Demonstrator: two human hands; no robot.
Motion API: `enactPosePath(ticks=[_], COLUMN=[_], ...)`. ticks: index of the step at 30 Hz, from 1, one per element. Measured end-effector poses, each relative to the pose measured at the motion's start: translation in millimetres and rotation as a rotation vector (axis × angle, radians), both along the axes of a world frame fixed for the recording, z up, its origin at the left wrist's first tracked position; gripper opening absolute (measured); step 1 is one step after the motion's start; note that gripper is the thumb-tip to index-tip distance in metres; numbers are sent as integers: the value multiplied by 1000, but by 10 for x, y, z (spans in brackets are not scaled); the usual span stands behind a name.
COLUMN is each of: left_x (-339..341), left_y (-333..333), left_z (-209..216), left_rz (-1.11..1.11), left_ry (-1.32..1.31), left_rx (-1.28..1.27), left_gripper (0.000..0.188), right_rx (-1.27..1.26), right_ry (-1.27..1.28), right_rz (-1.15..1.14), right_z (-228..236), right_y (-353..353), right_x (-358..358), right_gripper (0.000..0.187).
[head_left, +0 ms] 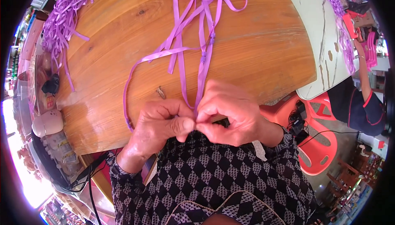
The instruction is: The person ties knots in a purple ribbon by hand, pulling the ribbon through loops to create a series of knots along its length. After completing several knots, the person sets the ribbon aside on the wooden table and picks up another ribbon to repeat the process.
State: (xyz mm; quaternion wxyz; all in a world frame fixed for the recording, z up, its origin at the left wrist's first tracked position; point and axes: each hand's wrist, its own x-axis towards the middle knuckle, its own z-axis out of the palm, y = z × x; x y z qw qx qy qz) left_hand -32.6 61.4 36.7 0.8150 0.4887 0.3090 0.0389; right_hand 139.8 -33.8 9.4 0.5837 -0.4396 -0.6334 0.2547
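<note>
Fingers point(206, 112) tight on purple ribbon point(200, 86)

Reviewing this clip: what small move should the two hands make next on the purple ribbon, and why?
Probably a gentle outward pull with the right hand while the left hand holds firm. Both hands' fingertips meet where strands of purple ribbon converge near the table's edge, so light tension might tighten whatever is pinched there; the fingers hide it.

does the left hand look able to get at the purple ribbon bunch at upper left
Probably, with a stretch: only tabletop and a thin ribbon loop seem to separate the left hand from the bunch, though its fingertips look busy at a purple strand.
</note>
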Motion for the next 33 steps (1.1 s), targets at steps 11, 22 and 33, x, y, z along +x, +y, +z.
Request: enactPosePath(ticks=[11,22,33], left_x=[-280,-657,-985], left_y=[-127,330,312], left_z=[86,-32,-178], left_rz=[-115,31,-85], left_ry=[-12,147,191], left_rx=[203,1403,1707], left_gripper=[21,27,33], right_rx=[-541,-8,100], right_ry=[487,-820,-502], right_rz=[228,-650,-223], right_z=[47,94,-78], right_y=[-204,30,156], right_x=[-158,350,-334], right_gripper=[9,22,27])
